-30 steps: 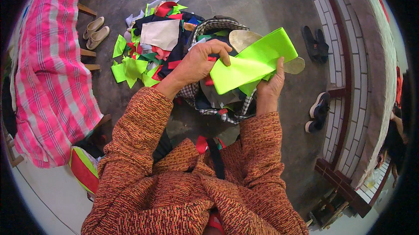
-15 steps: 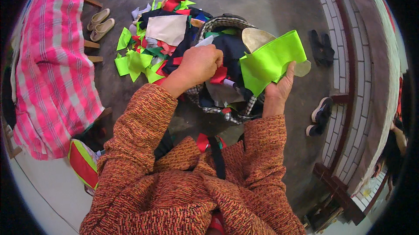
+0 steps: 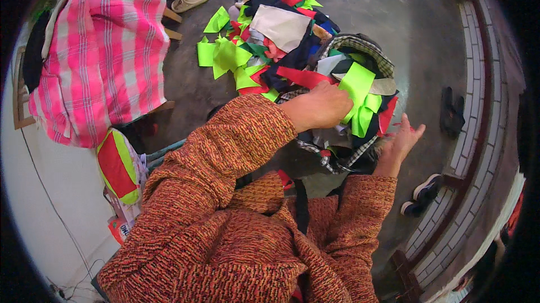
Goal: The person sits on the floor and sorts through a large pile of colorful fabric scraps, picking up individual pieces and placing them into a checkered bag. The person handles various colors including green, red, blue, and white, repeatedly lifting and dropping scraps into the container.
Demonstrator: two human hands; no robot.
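Fabric scraps [image 3: 229,57] are heaped left of the checked bag [image 3: 382,59]. The left hand [image 3: 323,105] curls over the bag, its grip hidden, beside a lime strip [image 3: 356,82] over the bag's opening; the right hand [image 3: 398,142], open, is at the bag's right.

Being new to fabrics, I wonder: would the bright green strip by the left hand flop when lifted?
Probably: the bright green strip looks like thin cloth, so it should bend easily and feel light. Its crisp edges hint at slight stiffness.
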